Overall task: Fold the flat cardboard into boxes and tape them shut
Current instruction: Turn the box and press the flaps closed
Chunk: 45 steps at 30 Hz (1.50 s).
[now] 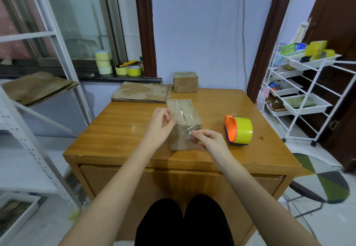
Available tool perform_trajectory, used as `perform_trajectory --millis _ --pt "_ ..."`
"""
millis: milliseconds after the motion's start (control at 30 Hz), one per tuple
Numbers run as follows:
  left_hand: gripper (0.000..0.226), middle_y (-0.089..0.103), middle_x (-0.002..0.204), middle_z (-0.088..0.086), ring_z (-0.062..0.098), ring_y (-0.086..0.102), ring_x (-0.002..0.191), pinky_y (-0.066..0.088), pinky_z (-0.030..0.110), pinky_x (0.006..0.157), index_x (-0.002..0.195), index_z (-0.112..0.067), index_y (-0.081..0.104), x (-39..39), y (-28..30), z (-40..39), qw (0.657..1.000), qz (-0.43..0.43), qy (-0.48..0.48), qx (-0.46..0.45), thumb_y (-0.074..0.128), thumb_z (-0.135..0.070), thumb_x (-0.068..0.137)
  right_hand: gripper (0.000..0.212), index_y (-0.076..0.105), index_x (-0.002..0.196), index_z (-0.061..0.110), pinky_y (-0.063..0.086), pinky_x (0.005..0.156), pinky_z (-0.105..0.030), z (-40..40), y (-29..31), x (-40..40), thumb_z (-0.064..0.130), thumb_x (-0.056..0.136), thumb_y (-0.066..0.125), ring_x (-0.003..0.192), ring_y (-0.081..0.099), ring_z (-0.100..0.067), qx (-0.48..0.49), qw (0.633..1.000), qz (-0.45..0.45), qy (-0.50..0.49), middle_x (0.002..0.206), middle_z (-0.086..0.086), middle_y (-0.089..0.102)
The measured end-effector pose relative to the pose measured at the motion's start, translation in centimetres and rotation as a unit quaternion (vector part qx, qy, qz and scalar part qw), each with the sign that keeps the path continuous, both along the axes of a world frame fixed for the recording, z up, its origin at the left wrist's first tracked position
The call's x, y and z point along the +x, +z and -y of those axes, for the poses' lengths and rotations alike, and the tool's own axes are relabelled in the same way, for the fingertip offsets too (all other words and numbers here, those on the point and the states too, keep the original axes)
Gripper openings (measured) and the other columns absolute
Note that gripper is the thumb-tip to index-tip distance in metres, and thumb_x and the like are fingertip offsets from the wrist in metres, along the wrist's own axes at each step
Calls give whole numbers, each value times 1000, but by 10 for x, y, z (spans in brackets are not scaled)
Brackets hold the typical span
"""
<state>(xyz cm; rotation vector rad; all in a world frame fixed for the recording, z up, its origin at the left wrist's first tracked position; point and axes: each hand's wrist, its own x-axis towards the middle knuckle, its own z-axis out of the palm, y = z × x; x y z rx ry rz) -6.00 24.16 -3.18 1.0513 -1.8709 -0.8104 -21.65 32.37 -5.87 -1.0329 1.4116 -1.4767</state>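
A small folded cardboard box point(183, 118) stands in the middle of the wooden table point(119, 130), clear tape running along its top seam and down its near face. My left hand point(161, 124) holds the box's left upper edge with curled fingers. My right hand point(208, 139) pinches the clear tape end point(187, 133) against the box's near face. An orange tape dispenser with a yellow-green roll point(238, 131) lies on the table to the right of the box. Flat cardboard sheets point(142, 92) lie stacked at the table's far left. A finished taped box point(185, 82) stands at the far edge.
Several tape rolls point(115, 66) sit on the window sill behind the table. A white shelf frame with more flat cardboard point(36, 87) stands at left. A white wire rack with trays point(304, 89) stands at right. My knees are under the near table edge.
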Motion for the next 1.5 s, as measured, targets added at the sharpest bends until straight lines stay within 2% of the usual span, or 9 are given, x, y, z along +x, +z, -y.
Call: perform_trajectory --millis 133,333,467,667,867,967,1100,1300,1500 --pt "31 50 118 -6 6 49 96 33 14 65 79 -9 64 1 7 -9 988 117 84 -56 53 -33 96 14 74 83 10 54 73 -24 1 -4 -1 23 87 68 83 64 -7 -2 1000 5 -8 85 -1 71" --pt "29 51 127 -5 3 48 87 27 12 53 77 -15 62 0 -2 -26 967 167 144 -129 55 -37 94 16 74 77 11 55 78 -28 0 -7 -1 21 88 68 84 65 -12 -15 1000 5 -8 83 -3 72" --pt "26 44 113 -2 10 51 91 36 13 65 93 -10 49 -4 -5 -34 985 110 87 -105 62 -32 90 20 74 78 10 52 69 -19 -2 -6 -1 23 90 64 80 66 -9 -27 1000 -7 -3 81 -2 72" --pt "11 38 143 -2 14 44 124 29 16 88 91 -8 54 -4 -4 -31 988 118 57 -84 60 -18 92 19 75 80 11 53 82 -27 -5 -8 -2 24 90 65 84 65 -12 -39 999 -30 -7 82 -2 73" --pt "27 32 152 -9 10 48 120 34 21 78 103 -17 69 -7 -10 -40 983 145 95 -62 51 -35 96 18 75 80 11 51 80 -24 -4 -9 1 23 89 66 81 65 -9 -39 999 -31 -23 80 -1 73" --pt "37 32 153 -7 12 39 131 33 22 90 110 -14 72 -10 -12 -35 992 101 71 0 45 -38 99 21 75 86 6 50 74 -19 -6 -6 0 24 90 65 77 63 -6 -37 998 -36 -19 82 -4 72" --pt "38 34 152 -1 18 30 138 26 36 110 97 -12 75 -18 -9 -28 995 55 58 56 52 -41 95 21 74 88 3 51 79 -21 -7 -3 1 22 90 64 80 63 -10 -30 999 -29 -16 87 -9 73" --pt "23 48 140 4 16 38 133 26 23 93 86 -11 76 -23 -6 -24 993 -30 52 103 67 -32 87 17 75 83 15 53 80 -22 -6 -1 -2 25 92 62 86 66 -13 -5 999 -34 -17 85 -1 74" --pt "15 50 136 1 12 43 125 31 18 88 75 -16 72 -23 -7 -23 992 -33 60 106 70 -28 85 22 75 89 15 55 79 -28 -7 -1 -9 31 93 60 86 68 -18 46 998 -40 -24 85 -5 74"
